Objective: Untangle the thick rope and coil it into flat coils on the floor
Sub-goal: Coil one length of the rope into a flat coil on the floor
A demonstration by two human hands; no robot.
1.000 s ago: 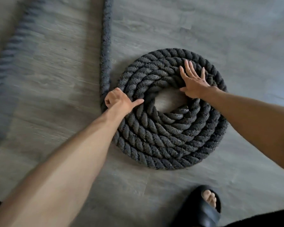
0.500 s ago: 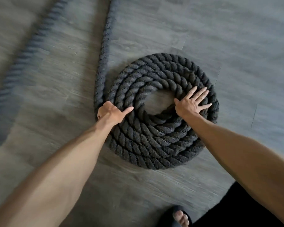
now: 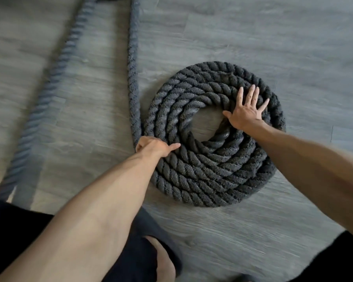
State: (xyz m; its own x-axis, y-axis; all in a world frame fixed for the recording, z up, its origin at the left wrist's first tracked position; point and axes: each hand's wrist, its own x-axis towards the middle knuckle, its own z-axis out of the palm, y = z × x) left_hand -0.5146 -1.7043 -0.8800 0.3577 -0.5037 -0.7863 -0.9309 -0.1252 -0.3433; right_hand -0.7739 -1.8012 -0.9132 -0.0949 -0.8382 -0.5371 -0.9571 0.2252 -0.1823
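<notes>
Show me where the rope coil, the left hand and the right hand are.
rope coil point(image 3: 208, 176), head view, on its near turns
left hand point(image 3: 153, 147), head view, on the knuckles
right hand point(image 3: 245, 116), head view, on its back

The thick, dark charcoal twisted rope shows a diagonal ridge pattern along every turn, with paler grey sheen on the strands nearest the coil's open centre. Its straight runs toward the top edge look slightly bluer and lighter grey. The grey wood-look plank floor carries fine pale grain streaks and thin dark seams. The person's black clothing is plain, with no pattern.
</notes>
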